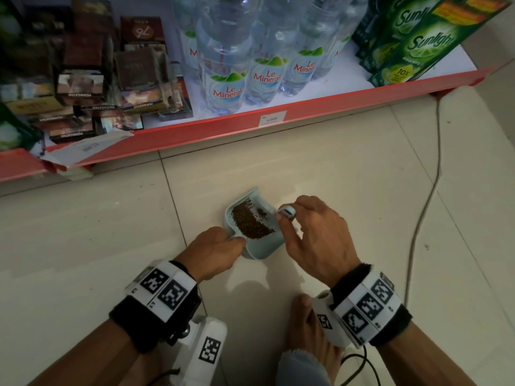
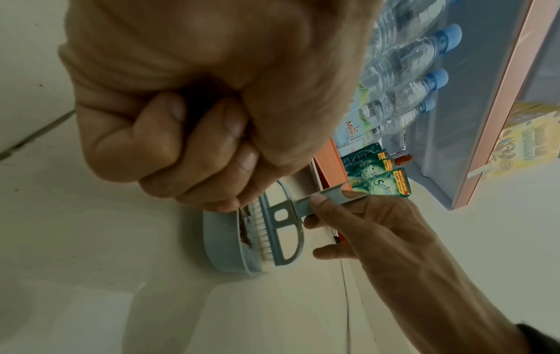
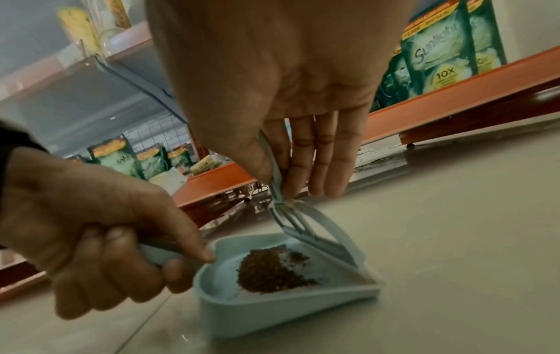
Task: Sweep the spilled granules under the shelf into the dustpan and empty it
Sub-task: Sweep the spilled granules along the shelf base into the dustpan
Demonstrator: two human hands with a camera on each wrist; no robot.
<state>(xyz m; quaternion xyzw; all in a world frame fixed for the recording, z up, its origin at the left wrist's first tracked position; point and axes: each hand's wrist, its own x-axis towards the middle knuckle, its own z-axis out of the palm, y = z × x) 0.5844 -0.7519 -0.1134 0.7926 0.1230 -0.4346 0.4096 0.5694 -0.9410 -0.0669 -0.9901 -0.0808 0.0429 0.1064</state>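
A light blue dustpan (image 1: 259, 252) sits on the tiled floor in front of the shelf, with a heap of brown granules (image 1: 250, 221) in it. My left hand (image 1: 223, 246) grips its handle, fingers curled round it (image 3: 100, 239). My right hand (image 1: 292, 221) pinches the handle of a small blue brush (image 3: 318, 232), whose white bristles rest at the dustpan's open edge (image 2: 263, 230). The right hand's other fingers hang straight. A thin scatter of granules (image 3: 381, 164) lies on the floor under the shelf edge.
The red-edged bottom shelf (image 1: 250, 126) carries water bottles (image 1: 228, 79), green Sunlight pouches (image 1: 418, 45) and dark cigarette packs (image 1: 83, 79). A thin cable (image 1: 426, 196) runs over the floor on the right. My bare foot (image 1: 306, 330) is below the hands.
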